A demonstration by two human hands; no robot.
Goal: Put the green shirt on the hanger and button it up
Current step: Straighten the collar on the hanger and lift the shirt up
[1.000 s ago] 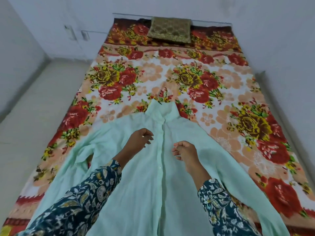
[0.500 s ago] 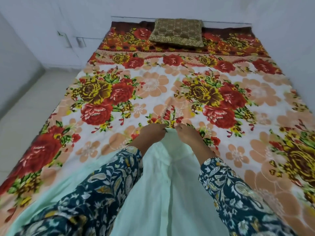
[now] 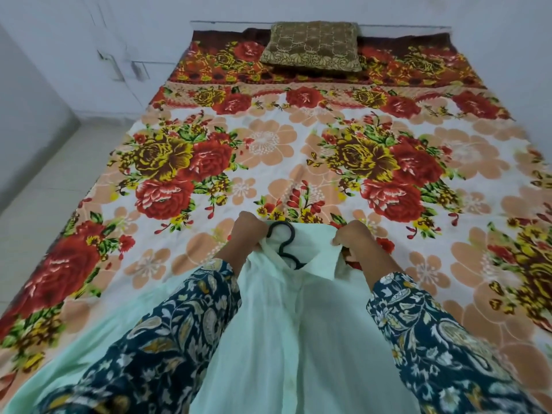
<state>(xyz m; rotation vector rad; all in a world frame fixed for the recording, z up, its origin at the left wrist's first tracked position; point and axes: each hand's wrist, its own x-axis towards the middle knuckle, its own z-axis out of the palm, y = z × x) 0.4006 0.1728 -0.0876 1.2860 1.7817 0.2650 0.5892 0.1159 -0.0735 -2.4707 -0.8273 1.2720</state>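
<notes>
The pale green shirt [image 3: 286, 324] lies front up on the flowered bed, its placket running down the middle. A black hanger's hook [image 3: 285, 234] sticks out of the open collar; the rest of the hanger is hidden inside the shirt. My left hand [image 3: 249, 234] grips the left side of the collar beside the hook. My right hand [image 3: 354, 239] pinches the right collar flap and holds it folded outward.
The bed [image 3: 268, 150] carries a red, yellow and peach floral sheet. A brown and gold cushion [image 3: 312, 46] lies at its far end against the white wall. Pale floor [image 3: 44, 189] runs along the left side.
My hands moved up from the shirt's chest to the collar and spread it apart. The black hanger hook now shows between them. The camera came closer to the bed.
</notes>
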